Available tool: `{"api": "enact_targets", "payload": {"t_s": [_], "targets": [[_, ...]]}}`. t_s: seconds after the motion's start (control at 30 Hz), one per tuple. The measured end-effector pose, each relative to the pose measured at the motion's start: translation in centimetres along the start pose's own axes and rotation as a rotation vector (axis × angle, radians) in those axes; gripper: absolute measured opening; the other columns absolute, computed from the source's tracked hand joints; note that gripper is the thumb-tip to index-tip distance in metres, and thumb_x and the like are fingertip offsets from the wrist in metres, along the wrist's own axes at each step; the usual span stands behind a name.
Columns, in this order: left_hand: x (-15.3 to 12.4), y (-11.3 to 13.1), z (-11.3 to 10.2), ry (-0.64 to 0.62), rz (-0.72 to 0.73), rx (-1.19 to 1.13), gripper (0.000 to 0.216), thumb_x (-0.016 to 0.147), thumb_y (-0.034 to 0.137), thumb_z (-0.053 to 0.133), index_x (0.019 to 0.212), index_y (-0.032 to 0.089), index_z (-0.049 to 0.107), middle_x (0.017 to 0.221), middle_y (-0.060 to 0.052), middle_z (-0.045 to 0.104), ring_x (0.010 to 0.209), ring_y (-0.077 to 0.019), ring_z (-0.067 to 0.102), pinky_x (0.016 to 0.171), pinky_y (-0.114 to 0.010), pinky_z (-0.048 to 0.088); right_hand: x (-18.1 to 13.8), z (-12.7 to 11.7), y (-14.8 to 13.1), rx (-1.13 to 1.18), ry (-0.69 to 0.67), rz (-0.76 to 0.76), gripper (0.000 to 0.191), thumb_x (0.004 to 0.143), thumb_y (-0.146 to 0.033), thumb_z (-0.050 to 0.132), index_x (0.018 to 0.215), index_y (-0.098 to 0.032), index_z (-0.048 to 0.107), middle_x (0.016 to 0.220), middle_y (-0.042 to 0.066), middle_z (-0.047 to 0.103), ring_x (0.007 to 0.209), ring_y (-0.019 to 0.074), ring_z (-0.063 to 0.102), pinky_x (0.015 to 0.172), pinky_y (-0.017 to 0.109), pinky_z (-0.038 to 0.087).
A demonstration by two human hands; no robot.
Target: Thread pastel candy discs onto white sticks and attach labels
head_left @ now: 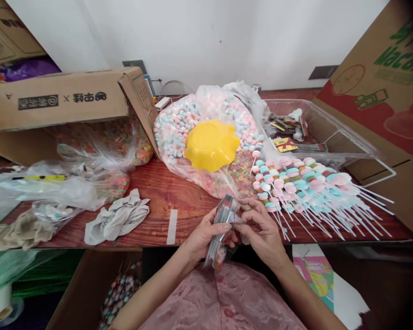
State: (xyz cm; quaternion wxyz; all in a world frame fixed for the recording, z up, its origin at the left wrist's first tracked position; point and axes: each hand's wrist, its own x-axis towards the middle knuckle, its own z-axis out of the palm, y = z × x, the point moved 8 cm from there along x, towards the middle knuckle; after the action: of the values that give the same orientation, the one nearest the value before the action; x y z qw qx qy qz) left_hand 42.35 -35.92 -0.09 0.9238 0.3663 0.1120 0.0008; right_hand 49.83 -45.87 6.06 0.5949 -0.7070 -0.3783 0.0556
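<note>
My left hand (206, 233) is closed round a stack of clear plastic wrappers (223, 215), which hangs down past the table's front edge. My right hand (261, 229) pinches the top of the same stack from the right side. Both hands sit at the near edge of the red-brown table (165, 192). Just right of them lies a pile of candy skewers (303, 181) in pink, white and blue, sticks pointing right. Behind the hands a large clear bag of pastel candies (179, 123) holds a yellow flower-shaped bowl (211, 144).
An open cardboard box (65, 98) lies on its side at the left, above bags of coloured cereal rings (117, 183). Crumpled grey gloves (119, 217) and a strip of tape (172, 226) lie on the table. A clear plastic bin (333, 133) and a large carton (382, 87) stand at right.
</note>
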Motion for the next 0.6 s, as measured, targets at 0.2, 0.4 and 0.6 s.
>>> {"api": "enact_targets", "payload": {"t_s": [0.2,0.4,0.6], "targets": [[-0.3,-0.8,-0.3,-0.022,-0.049,-0.026,0.058,0.065,0.032,0.085,0.111,0.016,0.054,0.078,-0.007,0.071,0.064,-0.0196,0.069,0.058,-0.029,0.058,-0.2,-0.2,1.4,0.108,0.045,0.054,0.015,0.079,-0.020,0.069,0.067,-0.021,0.060,0.113,0.007,0.059,0.114,0.0249,0.055,0.092,0.038,0.043],[-0.5,-1.0,-0.1,0.015,-0.134,-0.039,0.059,0.061,0.038,0.087,0.107,0.016,0.055,0.072,-0.006,0.071,0.058,-0.0204,0.069,0.056,-0.029,0.056,-0.1,0.0,2.7,0.309,0.060,0.215,0.015,0.076,-0.025,0.072,0.069,-0.020,0.060,0.114,0.006,0.058,0.096,0.0212,0.061,0.080,0.035,0.050],[-1.4,-1.7,-0.5,0.181,-0.258,0.025,0.052,0.056,0.037,0.090,0.096,0.015,0.065,0.074,-0.007,0.072,0.060,-0.0189,0.068,0.057,-0.027,0.055,0.2,-0.8,1.7,0.257,0.152,0.173,0.021,0.072,-0.026,0.073,0.063,-0.021,0.055,0.096,0.003,0.061,0.082,0.0166,0.059,0.074,0.030,0.049]]}}
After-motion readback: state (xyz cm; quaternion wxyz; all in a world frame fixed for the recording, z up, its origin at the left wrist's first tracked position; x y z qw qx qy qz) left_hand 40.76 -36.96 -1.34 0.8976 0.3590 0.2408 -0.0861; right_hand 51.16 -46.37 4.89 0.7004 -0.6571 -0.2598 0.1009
